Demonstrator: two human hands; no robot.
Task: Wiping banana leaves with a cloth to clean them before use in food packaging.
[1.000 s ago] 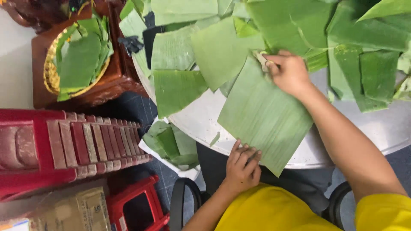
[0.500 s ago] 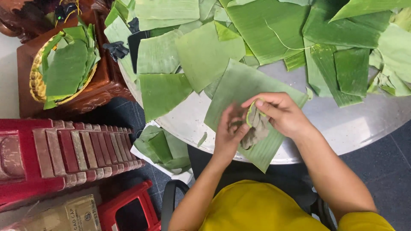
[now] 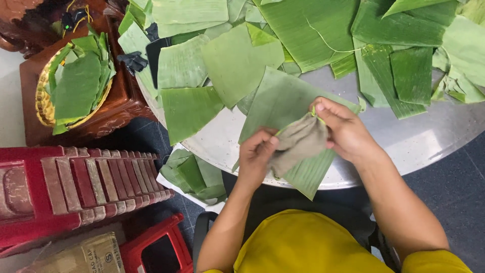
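green banana leaf and a grey rag, both hands busy

green is pretty much all we see up here. we've got a big banana leaf piece [image 3: 283,108] lying on the round metal table [image 3: 429,146], its near corner hanging past the table edge toward our lap. both hands are on a greyish cloth [image 3: 298,141] that sits right on top of that leaf.

our left hand [image 3: 255,156] is closed around the lower left end of the cloth, fingers curled under it. our right hand [image 3: 346,131] pinches the upper right end between thumb and fingers, just at the spot where the leaf edge folds up a bit. so both grips are shut on the cloth, and it's bunched between the two hands, touching the leaf underneath.

further back the table is covered with loads of other cut leaf pieces [image 3: 237,60], overlapping each other, some darker, some paler.

off to the left there's a carved wooden stand [image 3: 116,108] with a gold-rimmed tray [image 3: 43,101] holding a stack of smaller leaves. below that we see a red plastic stool [image 3: 65,187] lying on its side, a second red stool [image 3: 161,247] near our knee, and a cardboard box [image 3: 86,258] at the bottom corner. a few more leaf scraps [image 3: 194,174] lie in a pile under the table edge. our yellow shirt [image 3: 308,242] fills the bottom.
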